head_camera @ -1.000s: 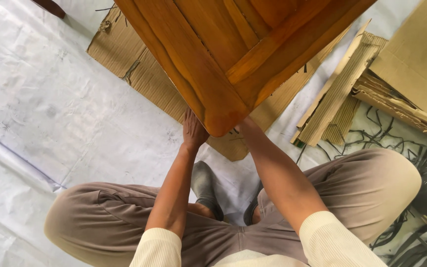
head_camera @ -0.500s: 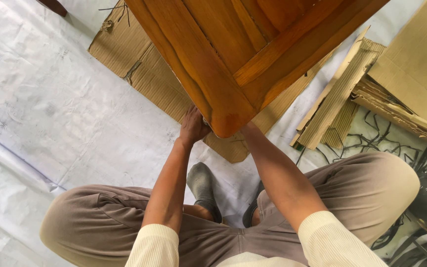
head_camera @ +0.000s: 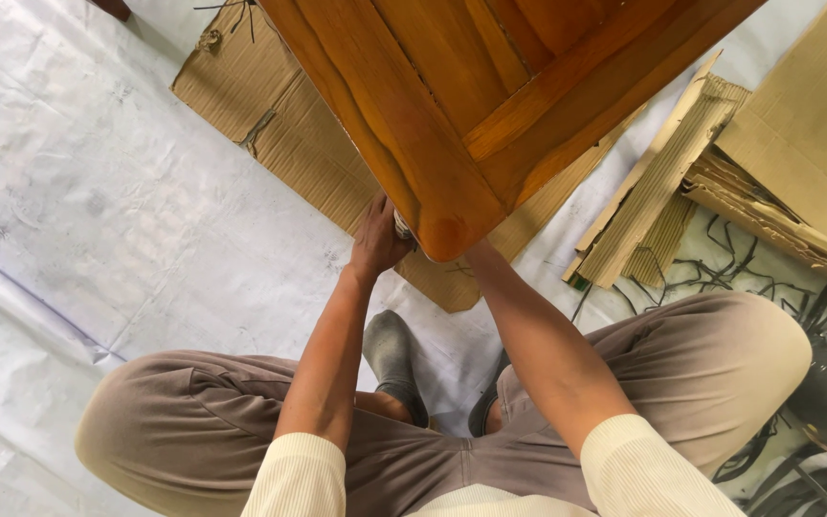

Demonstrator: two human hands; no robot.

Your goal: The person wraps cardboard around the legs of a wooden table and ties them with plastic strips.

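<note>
White plastic sheeting (head_camera: 69, 191) covers the floor at the left, with flattened cardboard (head_camera: 270, 124) on it. Next, the left hand (head_camera: 375, 239) grips a small grey object (head_camera: 401, 227) just under the rounded corner of the varnished wooden panel (head_camera: 452, 115). That corner hides the right hand, so its grasp cannot be told. Folded cardboard strips (head_camera: 653, 191) lie at the right.

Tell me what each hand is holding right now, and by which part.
The left hand reaches beneath the wooden panel's rounded corner, at a small greyish thing there; its grip cannot be told. The right hand is hidden behind that corner.
</note>
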